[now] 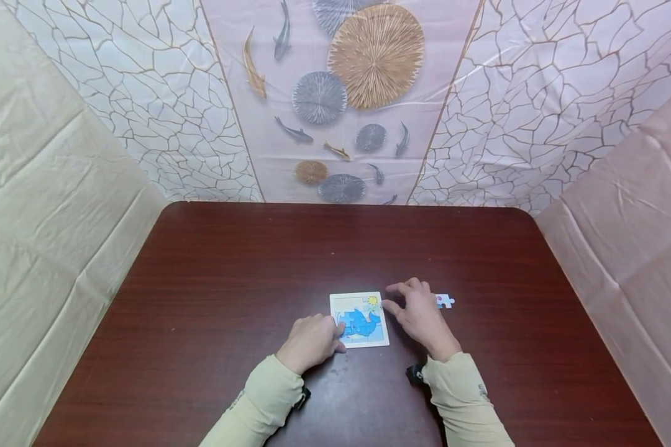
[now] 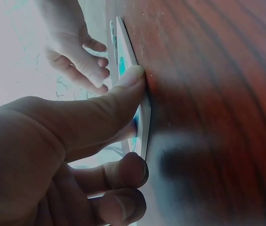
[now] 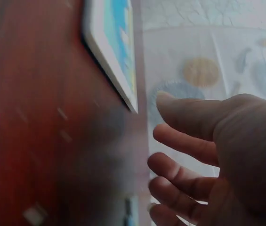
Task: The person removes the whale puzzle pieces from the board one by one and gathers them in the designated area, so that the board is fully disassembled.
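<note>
The left hand [image 1: 312, 343] grips the left edge of the square, white-framed blue-whale jigsaw board [image 1: 358, 295] on the dark red-brown desk [image 1: 229, 267]; light, even pressure should steady it. The right hand [image 1: 420, 315] — empty, fingers spread — hovers between board and loose white-and-blue jigsaw piece [image 1: 445, 301].

The bench [image 1: 246, 261] is dark red-brown and wood-grained, with a pale shine [image 1: 363, 397] at its near side. Behind the bench hangs a printed cloth [image 1: 363, 118]: discs and fish in the middle, gold crackle lines at both sides. Plain pale cloths [image 1: 45, 198] stand left and right of the bench.
</note>
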A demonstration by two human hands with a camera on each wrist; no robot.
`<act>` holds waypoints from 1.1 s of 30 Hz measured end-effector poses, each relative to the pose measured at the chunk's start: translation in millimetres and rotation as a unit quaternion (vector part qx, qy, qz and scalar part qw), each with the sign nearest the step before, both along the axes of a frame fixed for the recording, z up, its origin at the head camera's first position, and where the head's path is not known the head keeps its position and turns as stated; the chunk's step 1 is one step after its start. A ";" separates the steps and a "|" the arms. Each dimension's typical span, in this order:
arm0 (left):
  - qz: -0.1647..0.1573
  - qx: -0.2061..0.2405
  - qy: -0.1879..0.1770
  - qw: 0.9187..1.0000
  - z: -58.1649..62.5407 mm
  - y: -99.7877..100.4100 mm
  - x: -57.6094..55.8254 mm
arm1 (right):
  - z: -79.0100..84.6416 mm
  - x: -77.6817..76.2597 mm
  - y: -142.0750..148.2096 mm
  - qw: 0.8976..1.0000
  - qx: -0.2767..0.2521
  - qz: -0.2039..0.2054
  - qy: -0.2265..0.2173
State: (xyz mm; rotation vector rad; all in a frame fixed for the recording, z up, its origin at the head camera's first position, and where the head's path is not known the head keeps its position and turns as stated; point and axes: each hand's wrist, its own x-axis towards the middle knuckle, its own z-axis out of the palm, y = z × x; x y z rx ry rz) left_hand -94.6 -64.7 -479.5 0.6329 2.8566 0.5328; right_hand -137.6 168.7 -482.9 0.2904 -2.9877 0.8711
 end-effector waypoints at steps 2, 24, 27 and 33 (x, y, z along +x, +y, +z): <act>0.001 -0.001 -0.003 1.000 0.1 0.0 -0.1 | -2.3 0.8 -5.0 1.000 0.008 0.007 0.007; 0.008 0.000 -0.005 1.000 -0.2 0.6 -0.6 | -3.2 1.7 -22.3 0.998 0.037 0.052 0.012; 0.004 -0.005 -0.002 1.000 -0.1 0.2 -0.2 | -2.9 1.1 -22.9 0.998 0.039 0.051 0.008; -0.005 -0.017 0.004 1.000 0.6 -1.0 0.4 | -2.0 -0.6 -23.9 0.998 0.035 0.049 -0.006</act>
